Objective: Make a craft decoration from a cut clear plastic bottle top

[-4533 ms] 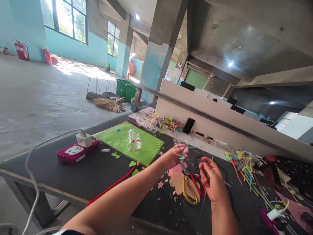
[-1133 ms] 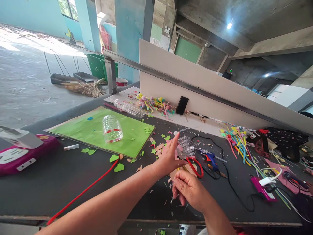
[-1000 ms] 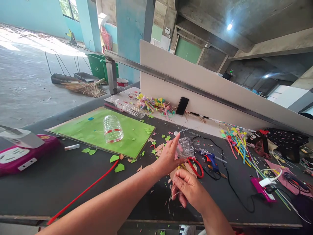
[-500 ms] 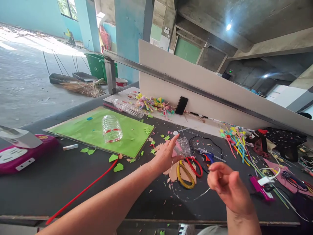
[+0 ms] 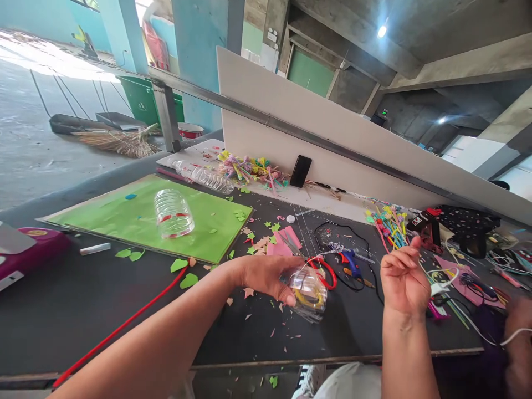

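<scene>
One clear, glossy, rounded plastic piece (image 5: 310,289) in left hand (image 5: 268,276).

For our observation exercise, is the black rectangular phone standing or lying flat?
Standing, tilted: the phone leans against the long white panel.

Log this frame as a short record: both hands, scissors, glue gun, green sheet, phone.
left hand: gripping a clear bottle piece
right hand: raised, partly curled; cannot tell if anything is held
scissors: partly hidden behind the clear bottle piece
glue gun: right of the scissors
green sheet: under a red-marked bottle piece
phone: propped near the white panel
</scene>
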### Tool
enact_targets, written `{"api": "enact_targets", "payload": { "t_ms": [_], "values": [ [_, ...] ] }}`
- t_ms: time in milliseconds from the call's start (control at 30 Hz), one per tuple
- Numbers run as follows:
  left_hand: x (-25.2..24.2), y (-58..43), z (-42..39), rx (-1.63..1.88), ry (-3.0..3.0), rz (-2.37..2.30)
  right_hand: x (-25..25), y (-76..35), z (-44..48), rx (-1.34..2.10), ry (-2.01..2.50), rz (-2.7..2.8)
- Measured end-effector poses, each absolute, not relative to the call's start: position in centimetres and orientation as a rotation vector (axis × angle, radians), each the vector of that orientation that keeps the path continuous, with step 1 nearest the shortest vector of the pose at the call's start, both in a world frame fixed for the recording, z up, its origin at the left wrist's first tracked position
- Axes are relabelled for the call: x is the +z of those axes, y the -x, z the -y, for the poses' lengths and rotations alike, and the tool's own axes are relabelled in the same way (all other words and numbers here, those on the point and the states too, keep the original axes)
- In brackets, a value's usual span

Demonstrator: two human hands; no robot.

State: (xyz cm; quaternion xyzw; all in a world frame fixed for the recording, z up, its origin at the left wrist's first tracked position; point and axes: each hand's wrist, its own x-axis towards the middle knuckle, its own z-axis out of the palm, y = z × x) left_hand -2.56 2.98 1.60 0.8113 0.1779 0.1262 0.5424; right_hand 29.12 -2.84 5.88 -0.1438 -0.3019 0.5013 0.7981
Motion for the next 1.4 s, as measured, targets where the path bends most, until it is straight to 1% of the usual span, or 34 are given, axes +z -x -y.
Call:
{"api": "enact_targets", "payload": {
  "t_ms": [133,367,467,567,700,833,933,1000,1067,1167,1267,1400],
  "values": [
    [1.6,2.4,-2.7,0.3,-1.554,-0.062,5.1,-28.9,2.1,1.025,0.444,0.657],
    [1.4,2.4,-2.4,0.435,-1.326,0.02,3.6,-27.4,1.5,1.061,0.624,0.719],
    [1.6,2.5,-2.5,0.465,-1.319,0.032,3.2,-26.8,1.4,1.041,0.738,0.747],
    [2.0,2.5,-2.5,0.433,-1.367,0.063,3.4,-25.9,1.9,0.936,0.875,0.853],
    [2.3,2.1,-2.1,0.339,-1.464,0.02,3.7,-24.5,3.2,0.699,1.055,1.046],
    [2.1,1.8,-1.8,0.265,-1.562,-0.006,3.2,-22.9,4.1,0.66,1.179,1.364],
    [1.7,1.4,-1.7,0.198,-1.548,0.031,2.8,-20.9,4.4,0.632,1.073,1.689],
    [1.4,1.0,-1.7,0.098,-1.519,0.077,2.7,-19.4,4.2,0.736,0.914,1.833],
    [1.1,0.4,-1.7,-0.041,-1.482,0.139,2.6,-18.1,3.9,0.769,0.766,1.921],
    [0.6,-0.5,-1.5,-0.216,-1.462,0.226,2.5,-16.9,3.4,0.643,0.635,2.134],
    [0.5,-0.7,-1.3,-0.235,-1.507,0.221,2.5,-17.2,3.0,0.562,0.652,2.354],
    [1.2,-0.2,-1.3,-0.205,-1.521,0.2,2.5,-19.1,2.8,0.533,0.675,2.322]
  ]
}}
